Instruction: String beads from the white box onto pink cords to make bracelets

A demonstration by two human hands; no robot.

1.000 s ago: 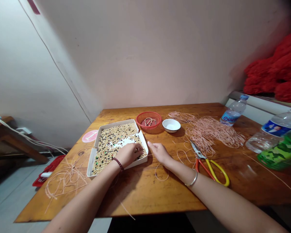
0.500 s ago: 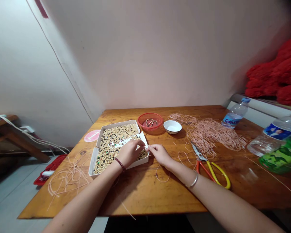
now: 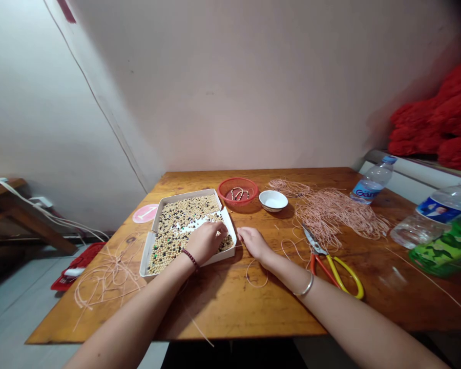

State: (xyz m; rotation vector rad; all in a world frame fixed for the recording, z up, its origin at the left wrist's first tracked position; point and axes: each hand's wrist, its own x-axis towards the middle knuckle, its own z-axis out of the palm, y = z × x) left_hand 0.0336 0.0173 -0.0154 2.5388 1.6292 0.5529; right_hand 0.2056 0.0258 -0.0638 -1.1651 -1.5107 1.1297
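My left hand is over the right part of a white cardboard box of small beads, mostly tan with some black and a few green. Its fingers are curled together among the beads; what they pinch is too small to make out. Just off the box's right edge, my right hand is closed, thumb against finger, on a thin pink cord. A loop of that cord hangs below the hand onto the wooden table.
Behind the box stand a red mesh basket holding a beaded string and a white bowl. To the right lie a heap of pink cord, pliers with red and yellow handles, and several bottles. Loose cord lies left.
My hands, close together at the box's right edge before, are now a little apart. The left fingers have shifted left and down over the beads; the right hand has barely moved.
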